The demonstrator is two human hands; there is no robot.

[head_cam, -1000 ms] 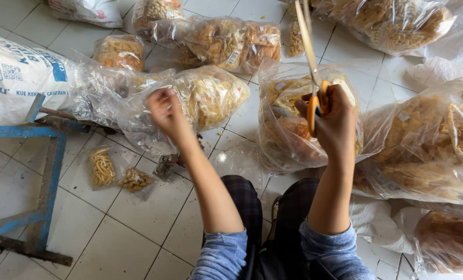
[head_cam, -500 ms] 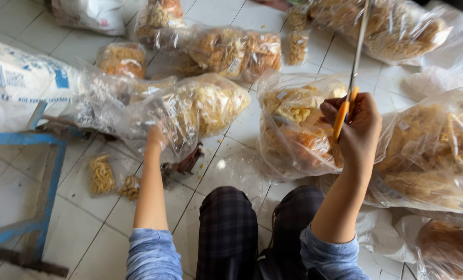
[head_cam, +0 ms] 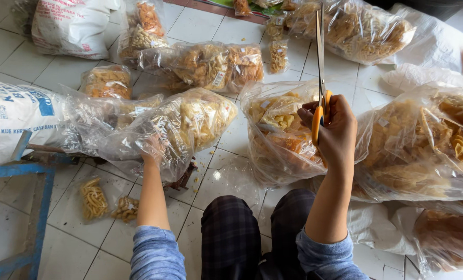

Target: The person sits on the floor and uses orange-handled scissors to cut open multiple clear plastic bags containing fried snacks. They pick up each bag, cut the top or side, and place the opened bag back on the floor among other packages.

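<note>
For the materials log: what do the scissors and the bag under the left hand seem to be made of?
Scissors: blades look like bare grey metal, handle like glossy orange plastic, held in the right hand. Bag: thin clear plastic film, crinkled and shiny, contents visible through it; left hand grips it.

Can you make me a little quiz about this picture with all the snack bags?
1. True or false: the right hand holds scissors with blades pointing up.
2. What does the left hand touch? A) the blue frame B) a clear snack bag C) the white sack
3. Fill in: two small snack packets lie on the tiled ____.

Key: 1 true; 2 B; 3 floor.
</note>
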